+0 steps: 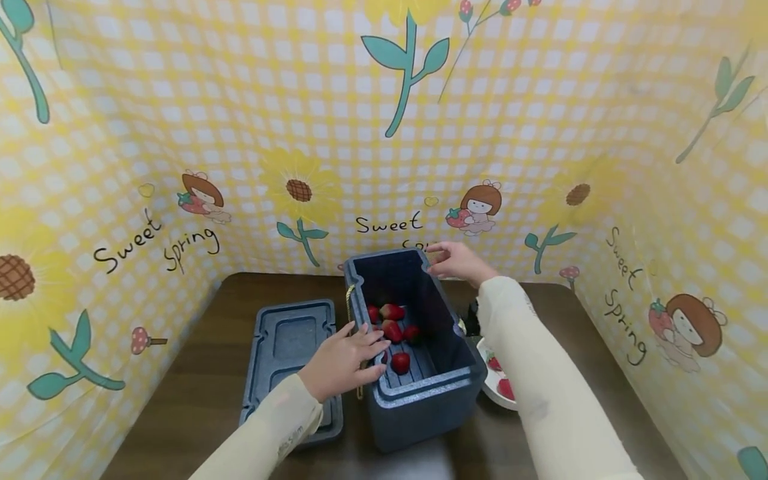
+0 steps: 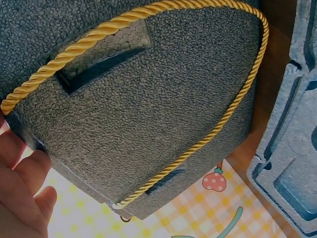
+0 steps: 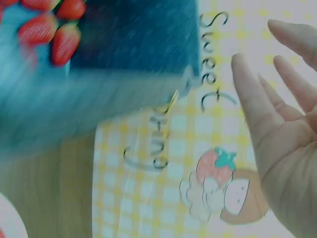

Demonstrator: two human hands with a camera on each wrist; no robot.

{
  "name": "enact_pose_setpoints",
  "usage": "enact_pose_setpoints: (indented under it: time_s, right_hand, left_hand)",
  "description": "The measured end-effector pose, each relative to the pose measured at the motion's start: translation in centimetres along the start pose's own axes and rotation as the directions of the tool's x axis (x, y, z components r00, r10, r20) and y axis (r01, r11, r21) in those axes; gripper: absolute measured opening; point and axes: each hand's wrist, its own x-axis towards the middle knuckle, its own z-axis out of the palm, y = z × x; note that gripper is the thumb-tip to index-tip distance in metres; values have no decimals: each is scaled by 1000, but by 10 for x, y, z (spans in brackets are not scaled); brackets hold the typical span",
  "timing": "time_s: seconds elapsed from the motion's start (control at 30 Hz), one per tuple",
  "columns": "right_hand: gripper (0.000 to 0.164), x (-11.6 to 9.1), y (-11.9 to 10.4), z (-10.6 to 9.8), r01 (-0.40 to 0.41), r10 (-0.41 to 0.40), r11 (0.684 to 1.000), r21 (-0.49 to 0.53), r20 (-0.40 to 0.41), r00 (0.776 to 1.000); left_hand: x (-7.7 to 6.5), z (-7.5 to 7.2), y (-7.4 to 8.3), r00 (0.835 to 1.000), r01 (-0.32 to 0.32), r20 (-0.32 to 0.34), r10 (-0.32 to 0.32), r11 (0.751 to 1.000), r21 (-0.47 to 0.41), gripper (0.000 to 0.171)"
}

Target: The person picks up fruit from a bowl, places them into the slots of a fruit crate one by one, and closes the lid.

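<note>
A dark blue-grey foam box (image 1: 429,413) stands lidless on the table, with several red strawberries (image 1: 400,363) on its ribbed floor. My left hand (image 1: 345,360) rests at the box's left rim, its fingers spread and reaching over the edge. Along that side hangs a twisted gold rope (image 2: 218,124), seen close up in the left wrist view. By the far right corner of the box is my right hand (image 1: 459,263). The right wrist view shows its fingers (image 3: 245,82) apart, beside the box, with nothing held.
Left of the box lies its matching foam lid (image 1: 294,337) on the brown wooden table (image 1: 192,373). On the right, partly hidden by my right forearm, is a white bowl (image 1: 493,387) holding strawberries. A yellow checked cloth (image 1: 336,100) with printed flowers surrounds the table's back and sides.
</note>
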Motion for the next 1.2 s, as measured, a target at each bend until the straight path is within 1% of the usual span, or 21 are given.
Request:
enact_pose_setpoints:
  time_s: [0.07,0.17,0.3,0.37,0.47,0.57,0.7,0.8,0.83,0.93,1.0,1.03,1.13,1.2]
  right_hand:
    - [52,-9,8,-6,21,-22,1000,-18,-15,1000]
    - [48,-25,24,-13,75,-79,994,-76,-45,996]
    - [45,-47,57,-14,126,-142,976,-180,-80,987]
    - [41,-59,78,-12,116,-140,966,-233,-90,986]
    - [37,-76,110,-9,72,-99,956,-285,-81,992]
    - [36,-90,138,-8,3,-25,950,-311,-68,997]
    - [41,-104,165,-9,-88,66,947,-309,-80,995]
    - [48,-108,182,-5,-145,116,951,-273,-118,986]
    - [50,-110,187,-4,-166,136,953,-252,-132,982]
    - [51,-113,204,4,-198,163,963,-185,-185,969]
    - [50,-113,215,9,-185,152,970,-156,-200,968]
    - [49,-112,220,11,-167,133,973,-160,-203,970]
    - [44,-109,234,16,-71,32,973,-218,-176,984]
    - [41,-107,241,18,-28,-14,967,-252,-164,986]
  left_hand:
    - [1,2,-1,1000,-12,-11,12,1000,20,46]
    - [0,4,-1,1000,-11,-9,11,1000,17,46]
    - [-3,3,-1,1000,6,11,-6,1000,-9,46]
    - [-4,4,-1,1000,7,16,-7,1000,-8,46]
    - [-5,5,-1,1000,2,11,-2,1000,-4,46]
    - [-4,5,-1,1000,-6,-3,6,1000,1,46]
    - [-1,3,0,999,-31,-37,33,999,38,45]
    - [0,2,0,998,-37,-46,40,997,66,44]
    - [0,2,-1,998,-37,-45,40,997,68,44]
    - [1,4,-1,999,-31,-33,33,998,52,44]
    - [0,4,-2,999,-30,-25,31,999,43,44]
    - [0,5,-2,999,-29,-23,30,999,37,44]
    - [-1,5,-2,999,-27,-23,28,999,28,45]
    - [-2,5,-2,999,-26,-29,27,999,36,45]
